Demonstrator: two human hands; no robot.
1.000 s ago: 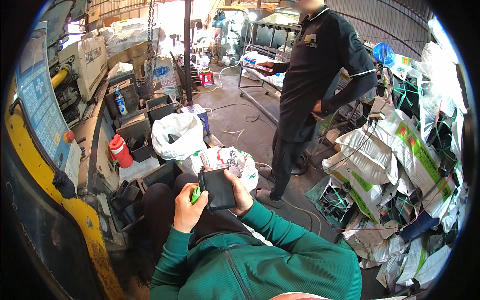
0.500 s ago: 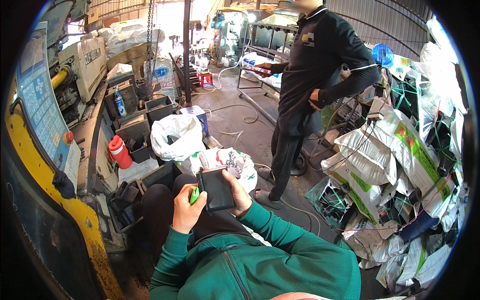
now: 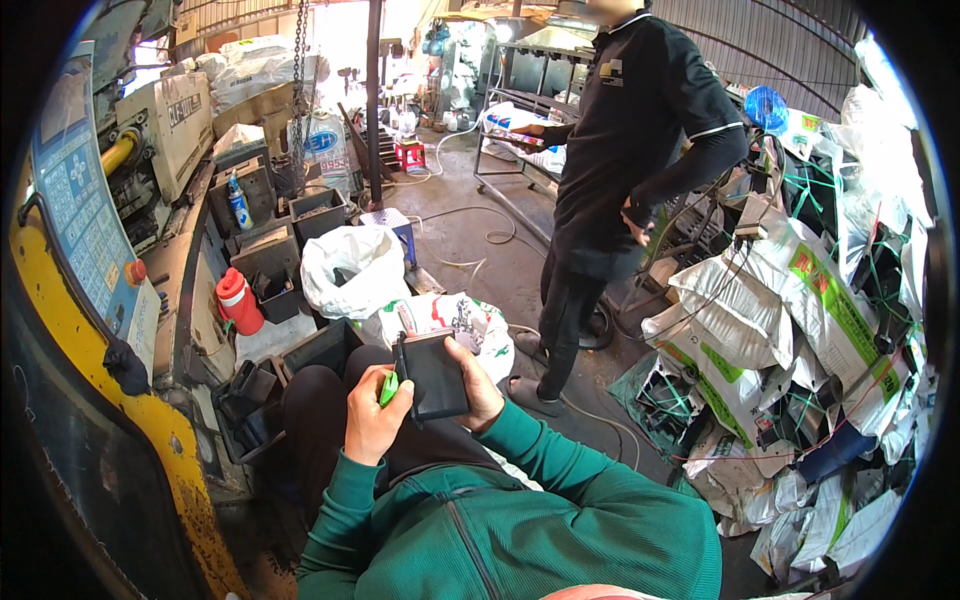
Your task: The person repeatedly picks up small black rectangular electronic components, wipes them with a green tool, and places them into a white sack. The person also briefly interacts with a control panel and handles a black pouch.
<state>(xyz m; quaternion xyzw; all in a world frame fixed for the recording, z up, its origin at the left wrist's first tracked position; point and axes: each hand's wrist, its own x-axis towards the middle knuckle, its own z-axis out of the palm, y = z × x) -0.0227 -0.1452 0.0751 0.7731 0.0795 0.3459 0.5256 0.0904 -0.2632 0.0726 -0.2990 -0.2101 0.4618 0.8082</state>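
In front of my lap, my right hand [image 3: 480, 388] is closed around the right side of a black, box-like plastic part [image 3: 437, 378]. The part's broad flat face is turned up toward me. At its left edge, my left hand [image 3: 374, 418] is closed on a small tool with a bright green handle [image 3: 389, 389]. The tool's working end is hidden, so its exact kind cannot be made out. Beyond the part stands a white sack [image 3: 488, 335] with red and green print.
An open white sack [image 3: 353, 275] and black bins [image 3: 322, 348] stand ahead left, near a red jug [image 3: 239, 302]. A machine control panel [image 3: 80, 190] is at far left. A person in black [image 3: 640, 140] stands ahead right, beside piled sacks [image 3: 780, 310]. A hose [image 3: 500, 237] crosses the floor.
The standing person's hand at the hip has shifted slightly down and the arm has swung a little. My hands, the black part and the green tool stay almost in place.
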